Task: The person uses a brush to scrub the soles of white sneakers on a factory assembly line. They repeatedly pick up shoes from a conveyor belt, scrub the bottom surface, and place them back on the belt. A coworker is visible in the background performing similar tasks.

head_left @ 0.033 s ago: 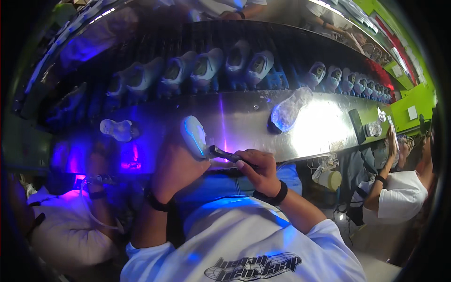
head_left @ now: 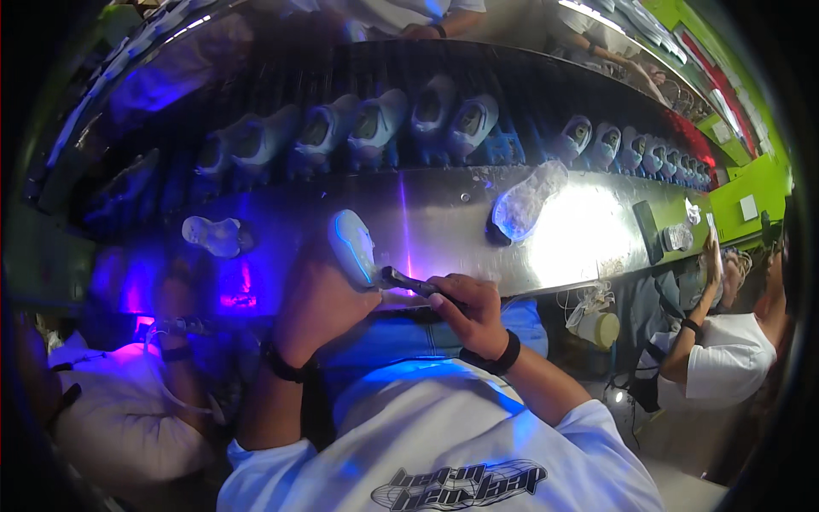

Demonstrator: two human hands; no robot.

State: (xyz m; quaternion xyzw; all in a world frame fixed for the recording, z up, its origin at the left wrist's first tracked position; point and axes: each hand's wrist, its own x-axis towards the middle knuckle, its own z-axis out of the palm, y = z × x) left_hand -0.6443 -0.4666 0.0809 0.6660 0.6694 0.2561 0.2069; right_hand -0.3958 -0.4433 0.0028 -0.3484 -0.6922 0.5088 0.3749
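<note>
My left hand (head_left: 333, 307) grips a white shoe (head_left: 352, 247) from below and behind. A bright blue line glows along the shoe's edge under violet light. The left fingers are partly hidden by the shoe. My right hand (head_left: 474, 311) is closed around the handle of a dark tool with a short, blunt head (head_left: 408, 280). The tool's head points left, close to the lower end of the shoe. Whether the two touch cannot be made out. Both hands are above the near edge of the metal bench (head_left: 426, 205).
A dark conveyor (head_left: 533, 94) behind the bench carries a row of pale shoes (head_left: 375, 124). A white sole-shaped piece (head_left: 529, 200) and a smaller pale piece (head_left: 213, 236) lie on the bench. Co-workers (head_left: 725, 350) are on both sides; a pale cup (head_left: 597, 328) hangs below the edge.
The shoes on the conveyor have shifted very slightly to the right. The co-worker at the right has moved a little. My hands, the shoe and the tool are practically unmoved.
</note>
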